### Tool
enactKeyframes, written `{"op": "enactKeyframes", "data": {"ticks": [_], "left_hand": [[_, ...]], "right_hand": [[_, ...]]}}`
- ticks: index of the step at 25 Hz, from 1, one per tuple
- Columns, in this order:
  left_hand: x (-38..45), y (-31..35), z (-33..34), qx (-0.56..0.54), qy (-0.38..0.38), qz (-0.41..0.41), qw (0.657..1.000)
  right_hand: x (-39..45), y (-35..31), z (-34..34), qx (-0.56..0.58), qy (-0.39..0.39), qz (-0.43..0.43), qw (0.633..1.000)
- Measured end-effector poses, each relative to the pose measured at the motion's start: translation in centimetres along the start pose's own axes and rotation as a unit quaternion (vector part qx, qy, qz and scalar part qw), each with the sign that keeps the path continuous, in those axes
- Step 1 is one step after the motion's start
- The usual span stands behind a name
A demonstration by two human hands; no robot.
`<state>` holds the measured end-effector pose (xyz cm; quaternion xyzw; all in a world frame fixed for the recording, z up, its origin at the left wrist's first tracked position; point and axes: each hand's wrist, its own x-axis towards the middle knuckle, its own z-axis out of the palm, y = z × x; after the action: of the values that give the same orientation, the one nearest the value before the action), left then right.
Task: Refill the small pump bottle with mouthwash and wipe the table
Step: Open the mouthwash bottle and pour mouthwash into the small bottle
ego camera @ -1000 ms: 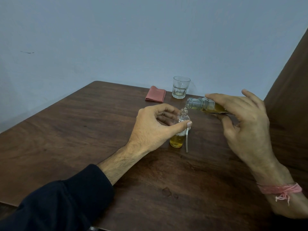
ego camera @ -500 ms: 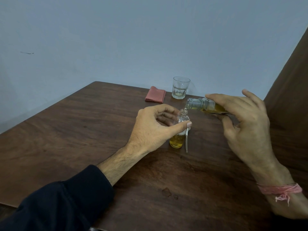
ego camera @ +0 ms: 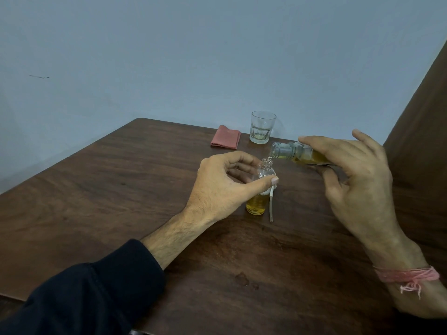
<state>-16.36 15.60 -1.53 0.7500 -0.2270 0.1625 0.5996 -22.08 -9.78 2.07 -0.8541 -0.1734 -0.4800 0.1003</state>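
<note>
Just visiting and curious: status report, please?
Left hand steadying small bottle, part full. Right hand tipping big bottle, mouth over small bottle's neck. Pump tube lying beside it; nothing in the way.

No text, label or number can be read anywhere

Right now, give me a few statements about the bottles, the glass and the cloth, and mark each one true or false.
1. The left hand steadies the small bottle, which stands upright on the table. True.
2. The right hand holds the larger bottle upright. False: it is tipped, mouth over the small bottle.
3. The red cloth lies left of the glass. True.
4. The small bottle is full to the neck. False: the yellow liquid fills only its lower part.
</note>
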Motion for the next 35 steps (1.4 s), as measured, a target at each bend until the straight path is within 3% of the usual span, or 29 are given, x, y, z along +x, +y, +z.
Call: {"op": "enactKeyframes", "data": {"ticks": [35], "left_hand": [[0.1, -0.3, -0.02, 0.008, -0.004, 0.008, 1.0]], "right_hand": [[0.09, -0.35, -0.32, -0.004, -0.004, -0.004, 1.0]]}}
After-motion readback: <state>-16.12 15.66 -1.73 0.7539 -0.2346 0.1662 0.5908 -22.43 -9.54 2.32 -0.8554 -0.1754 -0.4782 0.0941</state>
